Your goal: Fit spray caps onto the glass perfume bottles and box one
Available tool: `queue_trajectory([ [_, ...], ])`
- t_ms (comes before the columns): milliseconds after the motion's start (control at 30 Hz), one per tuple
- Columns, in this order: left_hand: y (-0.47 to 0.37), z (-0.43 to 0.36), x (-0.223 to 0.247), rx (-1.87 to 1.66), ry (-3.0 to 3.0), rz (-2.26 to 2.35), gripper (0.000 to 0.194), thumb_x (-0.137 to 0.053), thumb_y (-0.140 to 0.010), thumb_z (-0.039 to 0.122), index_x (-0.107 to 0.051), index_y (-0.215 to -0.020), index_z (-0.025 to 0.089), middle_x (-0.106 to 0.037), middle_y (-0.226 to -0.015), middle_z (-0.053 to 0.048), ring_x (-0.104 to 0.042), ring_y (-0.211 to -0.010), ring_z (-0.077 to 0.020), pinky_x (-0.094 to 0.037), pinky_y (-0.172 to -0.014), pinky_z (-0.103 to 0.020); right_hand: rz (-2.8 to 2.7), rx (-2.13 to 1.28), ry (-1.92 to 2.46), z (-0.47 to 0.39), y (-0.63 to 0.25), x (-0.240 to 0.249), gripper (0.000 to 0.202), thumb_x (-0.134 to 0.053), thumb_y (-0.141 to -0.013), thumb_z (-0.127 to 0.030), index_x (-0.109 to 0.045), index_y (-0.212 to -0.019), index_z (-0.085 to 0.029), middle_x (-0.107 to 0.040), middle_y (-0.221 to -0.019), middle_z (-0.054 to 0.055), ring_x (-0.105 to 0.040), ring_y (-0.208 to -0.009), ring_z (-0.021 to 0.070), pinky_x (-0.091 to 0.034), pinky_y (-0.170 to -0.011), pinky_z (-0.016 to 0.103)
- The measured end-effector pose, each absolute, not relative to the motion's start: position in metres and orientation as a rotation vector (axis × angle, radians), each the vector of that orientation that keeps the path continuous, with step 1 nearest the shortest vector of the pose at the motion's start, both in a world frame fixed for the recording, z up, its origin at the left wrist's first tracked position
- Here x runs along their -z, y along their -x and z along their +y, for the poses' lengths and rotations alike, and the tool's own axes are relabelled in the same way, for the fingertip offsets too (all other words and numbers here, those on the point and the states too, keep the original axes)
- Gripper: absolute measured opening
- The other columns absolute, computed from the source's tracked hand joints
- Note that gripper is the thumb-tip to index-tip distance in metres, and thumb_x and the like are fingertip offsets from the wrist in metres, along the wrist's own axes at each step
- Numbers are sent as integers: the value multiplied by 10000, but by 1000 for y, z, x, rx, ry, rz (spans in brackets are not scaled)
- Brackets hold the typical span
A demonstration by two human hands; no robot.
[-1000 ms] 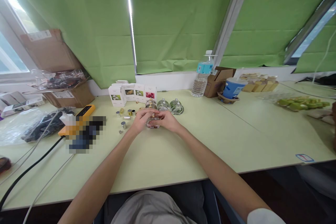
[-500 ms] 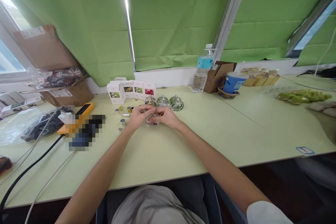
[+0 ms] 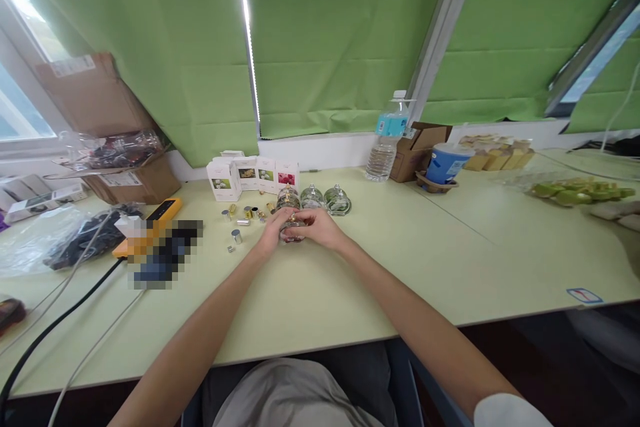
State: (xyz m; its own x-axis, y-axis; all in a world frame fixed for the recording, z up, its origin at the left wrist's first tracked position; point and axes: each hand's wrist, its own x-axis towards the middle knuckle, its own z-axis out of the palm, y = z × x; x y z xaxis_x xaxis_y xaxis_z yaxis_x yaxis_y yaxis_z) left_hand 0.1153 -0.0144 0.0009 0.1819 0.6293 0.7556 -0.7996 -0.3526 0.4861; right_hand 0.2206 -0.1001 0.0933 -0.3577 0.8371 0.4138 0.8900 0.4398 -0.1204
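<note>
Both of my hands meet around a small lidded glass jar with something dark red at its base. My left hand is closed on its left side, and my right hand grips it from the right and top. Just behind stand three more lidded glass jars: one with a gold knob, a middle one and a right one. Small metal cylinders, silver and gold, lie left of my hands. White picture boxes stand behind them.
At the left are a yellow power strip, cables, a bagged dark bundle and a cardboard box. Toward the back right stand a water bottle, a small carton, a blue cup and wooden blocks.
My left hand has drawn in toward the jar and its fingers are less spread over the top, uncovering more metal cylinders. The whole view has shifted slightly.
</note>
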Motion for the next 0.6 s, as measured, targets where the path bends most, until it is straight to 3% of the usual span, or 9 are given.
queue_trajectory([
  [233, -124, -13, 5, -1530, -1154, -215, 268, -587, -831, 413, -683, -881, 168, -675, -914, -40, -612, -906, -197, -460, -862, -298, -2148, 624, 1590, -106, -209, -83, 381, -702, -738, -542, -665, -730, -163, -613, -690, 3, -485, -620, 117, -281, -566, 234],
  [500, -110, -15, 24, -1448, -1145, -238, 293, -566, -823, 417, -688, -838, 152, -662, -838, -55, -605, -828, -199, -469, -800, -306, -2112, 984, 1640, -119, -182, -56, 256, -635, -839, -450, -652, -905, -203, -697, -940, 45, -610, -826, 184, -326, -646, 266],
  [600, -96, -24, 34, -1400, -1200, -261, 320, -556, -842, 427, -678, -970, 160, -667, -988, -75, -603, -955, -229, -471, -851, -322, -2273, 1155, 1515, -119, -185, -51, 254, -586, -896, -429, -627, -950, -184, -686, -988, 61, -613, -890, 192, -359, -691, 282],
])
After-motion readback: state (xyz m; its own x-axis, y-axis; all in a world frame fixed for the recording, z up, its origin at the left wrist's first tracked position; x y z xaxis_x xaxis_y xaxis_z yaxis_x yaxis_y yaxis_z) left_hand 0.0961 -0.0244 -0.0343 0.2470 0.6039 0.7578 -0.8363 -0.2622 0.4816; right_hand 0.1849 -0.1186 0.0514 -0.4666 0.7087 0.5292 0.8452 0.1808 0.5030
